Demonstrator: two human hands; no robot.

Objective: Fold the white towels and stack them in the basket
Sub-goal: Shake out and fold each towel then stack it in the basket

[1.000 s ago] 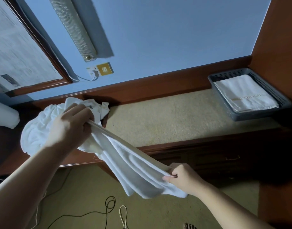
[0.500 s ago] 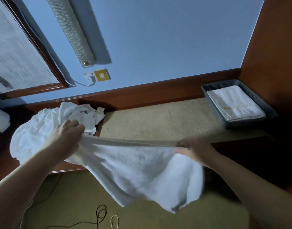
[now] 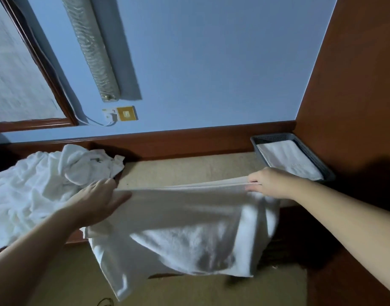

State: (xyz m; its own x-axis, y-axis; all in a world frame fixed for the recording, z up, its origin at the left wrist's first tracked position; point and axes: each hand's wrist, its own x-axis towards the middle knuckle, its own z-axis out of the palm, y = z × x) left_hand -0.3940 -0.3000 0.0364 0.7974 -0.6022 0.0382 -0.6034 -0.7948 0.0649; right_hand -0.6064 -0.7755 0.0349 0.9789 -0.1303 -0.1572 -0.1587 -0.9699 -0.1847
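Left hand (image 3: pixel 97 203): at the left end of the stretched towel (image 3: pixel 178 221), fingers extended and fairly straight over the corner, thumb lying along the top edge; whether the cloth is pinched underneath cannot be told.

Right hand (image 3: pixel 267 182): at the right end of the same top edge, fingers curled round the doubled hem, gripping it.

Towel: white terry, held taut between the two hands along its upper edge, which shows two or three layers lying together. The rest hangs down over the front of the counter (image 3: pixel 189 168), the lower left corner hanging lowest, the right side bunched and slightly blurred.

Counter: beige top with a dark wooden front rail and a wooden backboard along the wall. The towel's top edge sits above its front part.

Pile of unfolded towels (image 3: pixel 41 184): white, crumpled, heaped on the left end of the counter, just behind and beside the left hand.

Basket (image 3: pixel 317 155): grey perforated plastic, at the far right end of the counter against the wooden side panel (image 3: pixel 355 96), just beyond the right hand.

Folded towel (image 3: pixel 289 160): white, lying flat inside the basket.

Wall (image 3: pixel 211 62): pale blue, carrying a gold switch plate (image 3: pixel 126 113) with a white plug (image 3: pixel 110 114) beside it, and a textured tubular lamp (image 3: pixel 90 47) above.

Framed panel (image 3: pixel 19 74): upper left, dark wooden frame.

Floor (image 3: pixel 189 290): tan, below the hanging towel.
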